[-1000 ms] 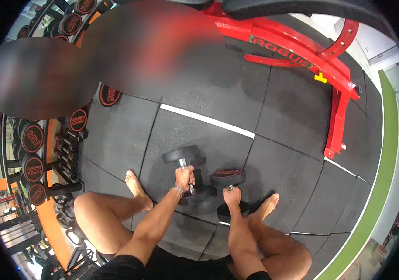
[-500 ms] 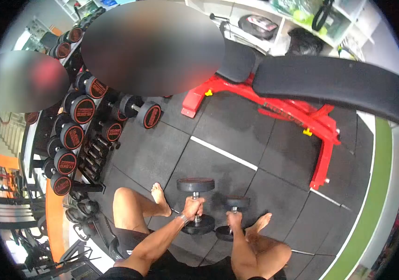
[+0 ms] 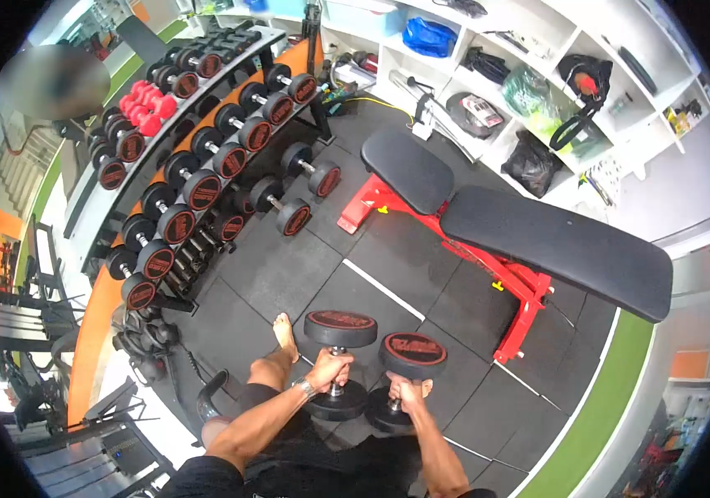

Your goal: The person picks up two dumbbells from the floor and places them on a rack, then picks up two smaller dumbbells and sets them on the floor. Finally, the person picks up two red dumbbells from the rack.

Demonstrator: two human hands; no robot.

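My left hand (image 3: 329, 371) is wrapped round the handle of a black dumbbell (image 3: 340, 329) with a red-lettered end plate. A second black dumbbell (image 3: 413, 355) with the same red markings is gripped by my right hand (image 3: 406, 391). Both dumbbells point away from me, side by side and close together, their far heads tilted up so the end plates face the camera. The near heads partly hide behind my hands. A bare foot (image 3: 285, 336) shows on the floor left of the left dumbbell.
A red-framed black bench (image 3: 554, 249) stands ahead to the right. At the left, a rack (image 3: 206, 116) carries several dumbbells, pink ones (image 3: 149, 108) among them. Two dumbbells (image 3: 293, 217) lie on the black tiles beside it. White shelves (image 3: 488, 75) line the back.
My view has lifted and shifted, showing more rack and shelving. Both dumbbells look closer to the camera, and the right one has moved nearer the left, its end plate now visible.
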